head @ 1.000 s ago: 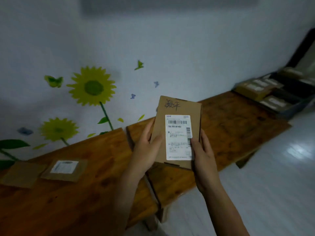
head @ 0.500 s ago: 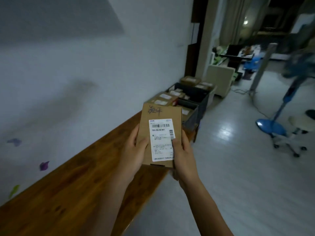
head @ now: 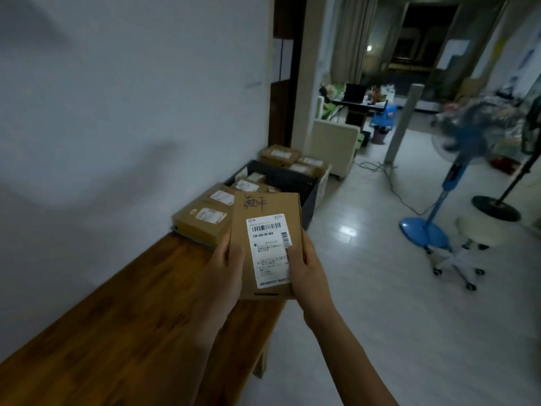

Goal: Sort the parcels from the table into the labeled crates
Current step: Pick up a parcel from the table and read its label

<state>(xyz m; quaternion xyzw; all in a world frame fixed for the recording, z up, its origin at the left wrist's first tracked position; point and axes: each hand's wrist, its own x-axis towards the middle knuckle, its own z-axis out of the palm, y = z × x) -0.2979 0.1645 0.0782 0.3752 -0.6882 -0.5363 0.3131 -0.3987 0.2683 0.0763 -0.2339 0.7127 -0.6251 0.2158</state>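
Note:
I hold a flat brown cardboard parcel (head: pixel 265 227) upright in front of me, its white barcode label and handwritten marks facing me. My left hand (head: pixel 225 276) grips its left edge with the thumb on the front. My right hand (head: pixel 307 273) grips the right edge, thumb pressed on the label. Beyond the parcel a row of dark crates (head: pixel 307 197) stands on the floor along the wall, past the end of the wooden table (head: pixel 117 317). The crates hold several labelled brown parcels (head: pixel 202 218). Any crate labels are hidden from here.
A white wall runs along the left. On the tiled floor to the right stand a blue pedestal fan (head: pixel 436 218), a wheeled white stool (head: pixel 471 244) and a black stand base (head: pixel 494 209). A cable (head: pixel 392 183) trails across the floor. A white box (head: pixel 333 148) sits behind the crates.
The view has swung right from the sunflower wall and the table's parcels toward the crates, which are now nearer. Both hands keep the same hold on the parcel.

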